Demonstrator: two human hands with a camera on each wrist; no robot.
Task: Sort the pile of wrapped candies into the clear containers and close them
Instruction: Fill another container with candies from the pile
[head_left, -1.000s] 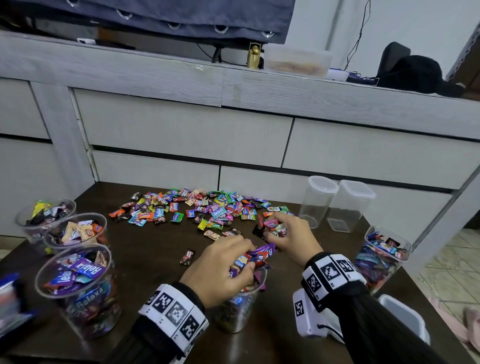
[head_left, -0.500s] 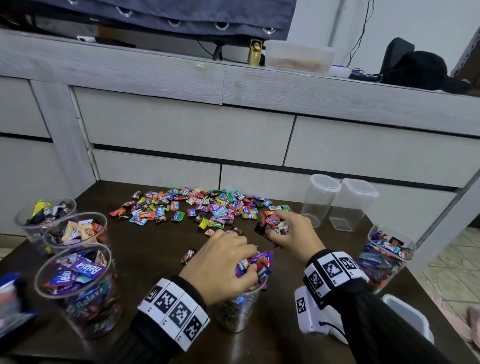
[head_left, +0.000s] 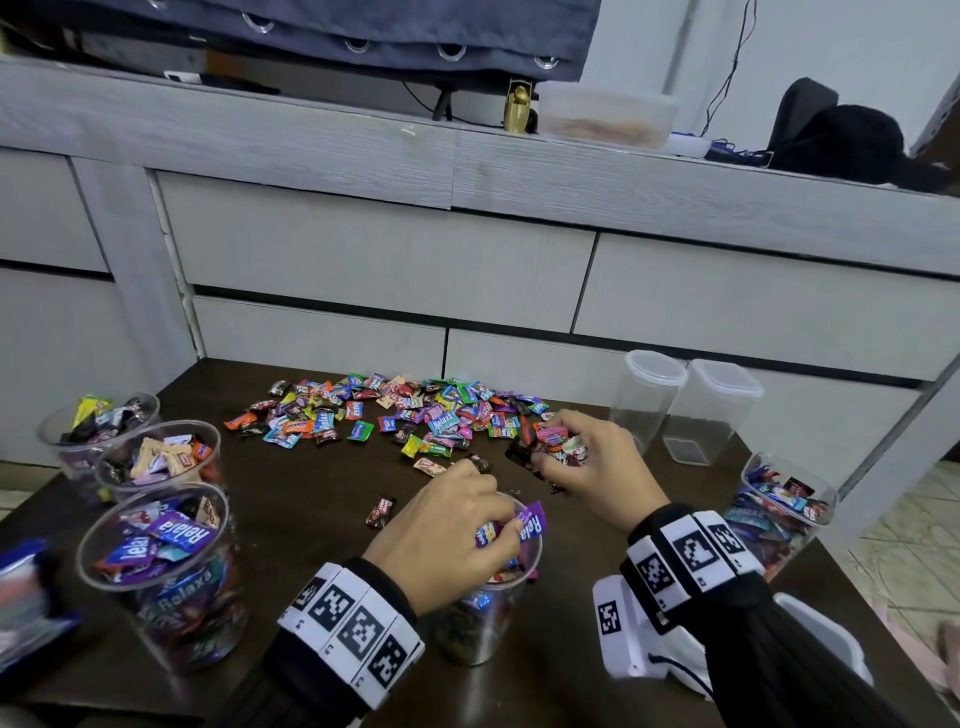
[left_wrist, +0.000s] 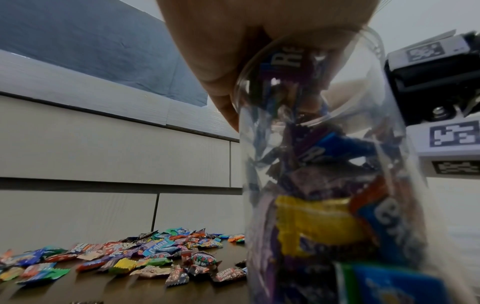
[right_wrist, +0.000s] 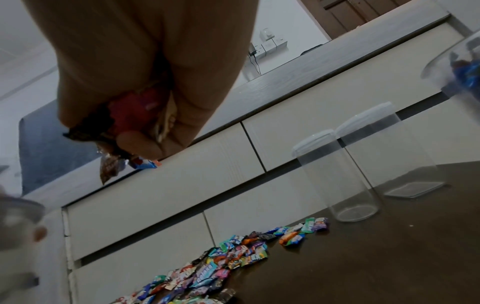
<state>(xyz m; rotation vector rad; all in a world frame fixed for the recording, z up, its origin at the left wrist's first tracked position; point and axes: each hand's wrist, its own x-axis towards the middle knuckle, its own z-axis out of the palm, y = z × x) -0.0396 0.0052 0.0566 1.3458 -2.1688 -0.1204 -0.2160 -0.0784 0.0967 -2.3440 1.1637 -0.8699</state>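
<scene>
The pile of wrapped candies (head_left: 395, 415) is spread across the far middle of the dark wooden table (head_left: 306, 519), which is set against a grey drawer unit (head_left: 384, 270). Three open clear round containers (head_left: 161, 571), each partly filled with candies, are lined up along the table's left edge. Two tall clear containers with lids on (head_left: 680, 405) are stood side by side at the far right, nothing being seen inside them, and a further clear container holding candies (head_left: 779, 514) is placed near the right edge. A smaller clear round container (head_left: 483, 618), filled with wrappers, is seen at the near middle; over its mouth the left hand (head_left: 447, 540) is held with fingers curled down onto purple and blue wrappers (head_left: 519, 527), one marked "Relaxa", at the rim. Whether these are gripped or only pressed cannot be told. The right hand (head_left: 587, 467) is closed round a bunch of candies (head_left: 553, 444) just beyond that container, at the pile's near right edge; dark, red and pink wrappers are seen protruding from its curled fingers (right_wrist: 145, 144). A single dark-wrapped candy (head_left: 382, 510) is left lying apart, just left of the left hand
</scene>
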